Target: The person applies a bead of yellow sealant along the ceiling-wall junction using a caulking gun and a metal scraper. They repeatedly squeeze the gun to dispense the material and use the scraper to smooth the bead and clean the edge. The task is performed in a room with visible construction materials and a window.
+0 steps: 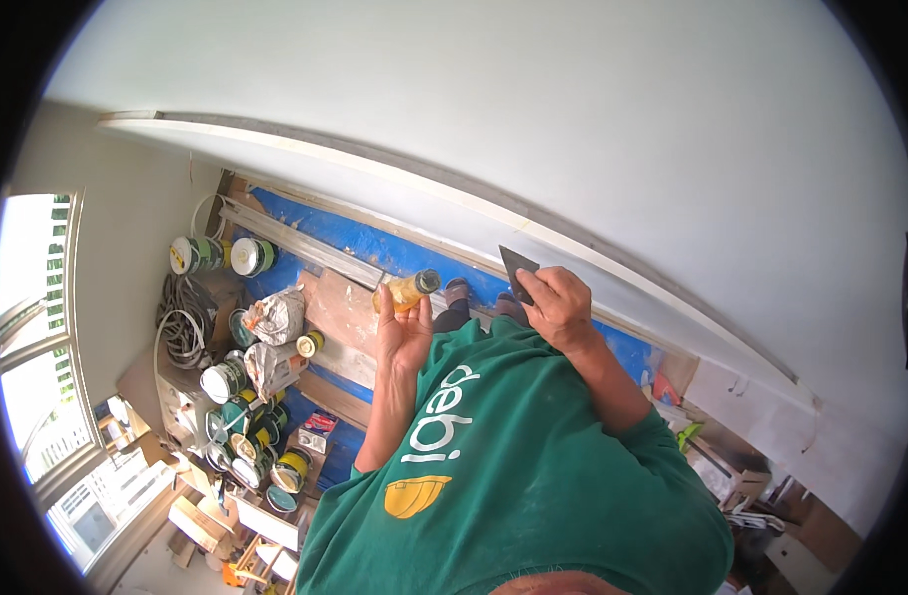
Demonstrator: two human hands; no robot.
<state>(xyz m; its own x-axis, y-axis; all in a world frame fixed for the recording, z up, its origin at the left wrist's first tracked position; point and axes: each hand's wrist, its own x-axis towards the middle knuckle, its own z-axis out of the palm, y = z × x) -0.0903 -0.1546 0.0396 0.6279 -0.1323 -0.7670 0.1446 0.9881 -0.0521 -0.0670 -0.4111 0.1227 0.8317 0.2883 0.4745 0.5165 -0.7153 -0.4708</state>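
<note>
My left hand [404, 339], palm up, grips a yellowish, smeared container [404, 294] shaped like a cut-off bottle or cup. Its dark round end tilts away to the right, and I cannot make out what is inside. My right hand [561, 303] is closed round a putty knife [516, 272], whose dark flat blade points up and to the left. The knife's handle is hidden in my fist. Both tools are held in front of my green shirt, apart from each other. Beyond the blade runs a long white ledge [374, 167] along the white wall [533, 89].
Blue sheeting [325, 220] and a plank [340, 312] lie on the floor around my feet. Several paint buckets [253, 256], bags [275, 317] and a coiled hose [184, 322] stand at the left, near a window [42, 337]. Boxes [736, 481] and clutter sit at the lower right.
</note>
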